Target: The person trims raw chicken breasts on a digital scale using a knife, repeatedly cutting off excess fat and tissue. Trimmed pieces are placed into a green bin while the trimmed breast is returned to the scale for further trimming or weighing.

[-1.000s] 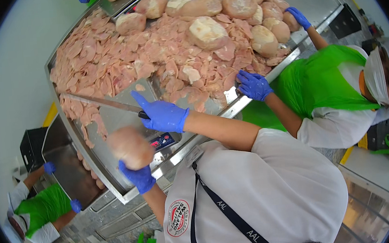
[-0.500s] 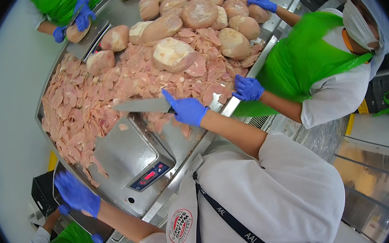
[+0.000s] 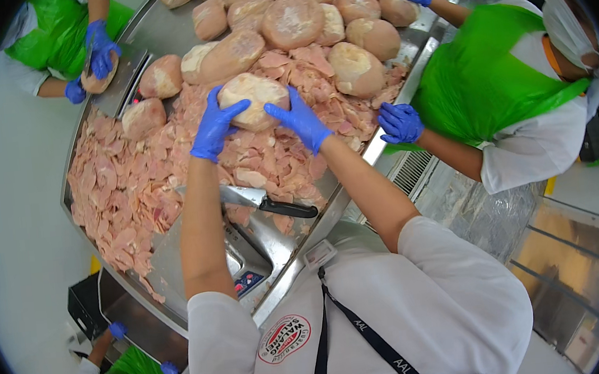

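Note:
Between my gloved hands is a rounded, pale whole ham (image 3: 253, 99). My left hand (image 3: 216, 129) grips its left side, thumb laid across the front. On its right side my right hand (image 3: 303, 120) presses with thumb and fingers. Under it spreads a wide heap of thin pink ham slices (image 3: 115, 183). A large knife (image 3: 283, 207) with a black handle lies nearer to me, its blade partly behind my left forearm. Close by stands a steel scale (image 3: 248, 253), mostly covered by that forearm.
More whole hams (image 3: 292, 20) are piled at the far side of the steel table (image 3: 155, 38). A co-worker in a green apron (image 3: 467, 91) stands at right, hands at the table edge. Another co-worker's gloved hand (image 3: 100, 51) holds a ham at upper left. A third person works at lower left.
My right hand has let go of the knife, which now lies on the slices. Both hands have come together on the whole ham, the left from beyond the scale.

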Available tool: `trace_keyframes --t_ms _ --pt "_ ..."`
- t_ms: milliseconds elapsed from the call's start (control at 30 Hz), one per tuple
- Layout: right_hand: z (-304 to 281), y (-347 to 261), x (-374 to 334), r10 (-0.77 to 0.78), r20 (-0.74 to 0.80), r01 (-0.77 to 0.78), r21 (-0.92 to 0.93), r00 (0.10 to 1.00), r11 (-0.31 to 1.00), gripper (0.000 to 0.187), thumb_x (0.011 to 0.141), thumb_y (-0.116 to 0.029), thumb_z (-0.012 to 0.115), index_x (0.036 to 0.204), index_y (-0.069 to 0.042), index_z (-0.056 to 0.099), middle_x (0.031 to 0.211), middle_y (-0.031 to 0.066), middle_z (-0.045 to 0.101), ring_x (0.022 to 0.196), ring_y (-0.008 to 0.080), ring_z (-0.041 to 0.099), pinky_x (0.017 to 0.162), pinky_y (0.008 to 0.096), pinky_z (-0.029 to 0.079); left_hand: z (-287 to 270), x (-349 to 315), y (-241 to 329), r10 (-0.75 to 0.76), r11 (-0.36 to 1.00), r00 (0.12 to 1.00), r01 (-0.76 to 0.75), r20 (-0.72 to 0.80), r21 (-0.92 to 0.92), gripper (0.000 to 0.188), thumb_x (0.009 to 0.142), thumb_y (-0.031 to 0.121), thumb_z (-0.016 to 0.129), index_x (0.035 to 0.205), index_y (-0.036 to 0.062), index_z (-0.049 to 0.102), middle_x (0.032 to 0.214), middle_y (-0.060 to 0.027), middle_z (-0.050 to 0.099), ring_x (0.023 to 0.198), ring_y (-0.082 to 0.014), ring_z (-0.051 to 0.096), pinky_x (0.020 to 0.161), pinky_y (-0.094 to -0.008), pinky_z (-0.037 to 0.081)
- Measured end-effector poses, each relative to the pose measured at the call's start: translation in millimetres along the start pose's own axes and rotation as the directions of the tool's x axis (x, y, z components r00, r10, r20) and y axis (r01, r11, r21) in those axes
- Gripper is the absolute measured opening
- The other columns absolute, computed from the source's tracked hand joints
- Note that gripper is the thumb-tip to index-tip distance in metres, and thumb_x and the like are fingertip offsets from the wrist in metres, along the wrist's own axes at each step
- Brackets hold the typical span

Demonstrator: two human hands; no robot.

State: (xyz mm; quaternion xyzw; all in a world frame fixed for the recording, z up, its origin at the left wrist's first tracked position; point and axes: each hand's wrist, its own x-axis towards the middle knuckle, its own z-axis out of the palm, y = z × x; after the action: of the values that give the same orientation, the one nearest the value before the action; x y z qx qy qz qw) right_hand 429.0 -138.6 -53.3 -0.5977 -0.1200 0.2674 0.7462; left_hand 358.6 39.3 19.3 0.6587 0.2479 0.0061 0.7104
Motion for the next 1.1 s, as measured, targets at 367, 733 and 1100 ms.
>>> trace_keyframes --t_ms 367,733,1100 --pt "86.3 -28.6 -117.5 -0.326 0.417 0.413 -0.135 0.848 0.901 0.088 0.08 -0.023 0.084 0.151 -0.003 0.035 0.145 0.0177 0.05 0.132 0.0268 0.05 0.108 0.0389 0.044 -29.2 -181.6 -45.9 0.277 0.634 0.752 -0.611 -0.599 -0.474 0.058 0.102 0.04 0.048 0.147 0.0028 0.042 0.148 -0.0158 0.048 0.136 -0.0308 0.047 0.114 -0.0466 0.038" --pt "162.4 22.0 -193.8 0.006 0.673 0.227 -0.257 0.74 0.939 0.059 0.101 -0.035 0.058 0.149 -0.005 0.042 0.113 0.0209 0.067 0.101 0.0263 0.066 0.089 0.0374 0.052 -120.5 -317.0 -134.1 0.031 0.988 0.483 -0.146 -0.875 -0.046 0.044 0.105 0.033 0.05 0.134 -0.0006 0.055 0.131 -0.0052 0.059 0.122 -0.0163 0.055 0.105 -0.0333 0.045" --pt "65.0 81.0 -153.5 0.074 0.515 0.507 -0.856 0.854 0.105 0.091 0.08 -0.019 0.076 0.155 -0.008 0.027 0.113 0.0292 0.058 0.096 0.0447 0.065 0.082 0.0483 0.055 -156.9 -411.5 -105.9 -0.032 0.961 0.49 -0.224 -0.871 -0.162 0.045 0.1 0.036 0.056 0.14 0.0162 0.054 0.141 -0.005 0.051 0.124 -0.0247 0.048 0.104 -0.0415 0.041"
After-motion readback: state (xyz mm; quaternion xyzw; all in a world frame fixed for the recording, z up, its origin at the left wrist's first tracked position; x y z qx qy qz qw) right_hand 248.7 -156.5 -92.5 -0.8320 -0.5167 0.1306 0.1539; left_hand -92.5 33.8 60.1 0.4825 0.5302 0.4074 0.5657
